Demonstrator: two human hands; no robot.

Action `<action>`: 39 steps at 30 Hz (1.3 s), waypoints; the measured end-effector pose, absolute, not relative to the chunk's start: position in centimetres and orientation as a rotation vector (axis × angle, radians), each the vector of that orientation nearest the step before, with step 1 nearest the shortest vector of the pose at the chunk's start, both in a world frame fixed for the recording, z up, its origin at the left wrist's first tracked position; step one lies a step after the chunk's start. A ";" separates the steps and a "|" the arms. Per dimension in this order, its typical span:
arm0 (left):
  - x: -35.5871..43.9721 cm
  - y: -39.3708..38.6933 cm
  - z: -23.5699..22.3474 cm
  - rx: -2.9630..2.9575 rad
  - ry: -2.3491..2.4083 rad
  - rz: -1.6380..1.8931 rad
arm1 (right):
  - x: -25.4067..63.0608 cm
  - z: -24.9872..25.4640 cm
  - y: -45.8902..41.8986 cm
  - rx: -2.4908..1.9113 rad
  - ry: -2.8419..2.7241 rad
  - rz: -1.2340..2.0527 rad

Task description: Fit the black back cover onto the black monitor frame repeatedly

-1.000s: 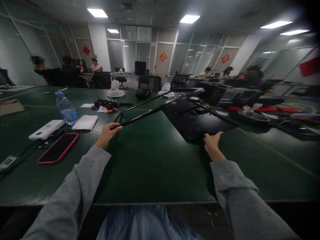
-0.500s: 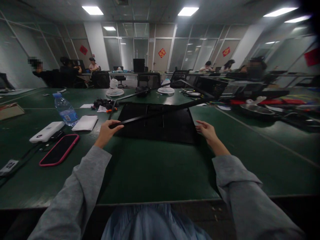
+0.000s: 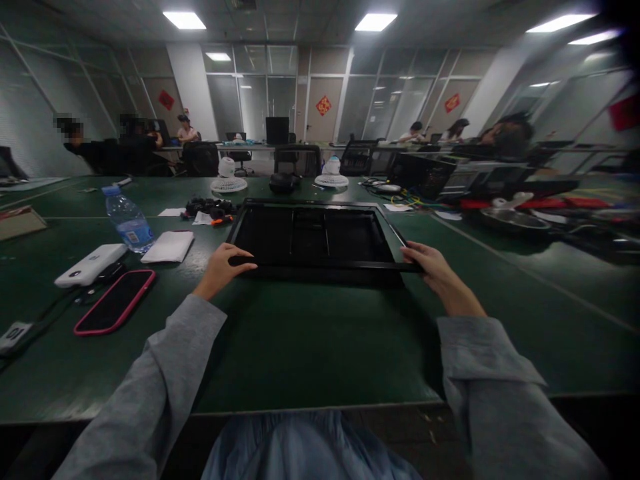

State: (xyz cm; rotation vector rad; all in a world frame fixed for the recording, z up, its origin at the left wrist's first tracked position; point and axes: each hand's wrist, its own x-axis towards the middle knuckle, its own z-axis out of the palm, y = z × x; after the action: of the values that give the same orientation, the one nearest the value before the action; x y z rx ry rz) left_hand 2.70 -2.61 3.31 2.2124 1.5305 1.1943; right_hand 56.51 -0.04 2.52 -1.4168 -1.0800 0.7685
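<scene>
A thin black rectangular frame (image 3: 320, 265) is held between my two hands, over a flat black panel (image 3: 350, 230) that lies on the green table. My left hand (image 3: 220, 267) pinches the frame's near left corner between thumb and fingers. At the near right corner my right hand (image 3: 425, 263) grips it, fingers closed round the edge. Two upright strips show on the panel through the frame's opening. The near side of the frame is slightly raised above the panel; whether the far side touches it I cannot tell.
To the left stand a water bottle (image 3: 129, 220), a tissue pack (image 3: 169, 246), a white power bank (image 3: 90, 265) and a pink-edged phone (image 3: 116, 302). Two small white fans (image 3: 229, 181) are beyond the panel. A metal pan (image 3: 515, 221) is at right. People sit in the background.
The frame's right side has come down from a tilt, so the frame now lies nearly level over the panel. My right hand, empty before, has taken hold of its near right corner.
</scene>
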 end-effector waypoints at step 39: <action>0.9 -0.8 0.3 2.369 1.537 0.845 | 57.1 0.1 -0.2 -1.802 -1.759 0.222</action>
State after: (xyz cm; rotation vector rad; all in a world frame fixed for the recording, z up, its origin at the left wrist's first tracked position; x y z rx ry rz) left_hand 0.92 -0.79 0.34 2.3692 1.5373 0.8446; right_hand 57.11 -0.22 0.10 -1.8022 -1.7588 0.2216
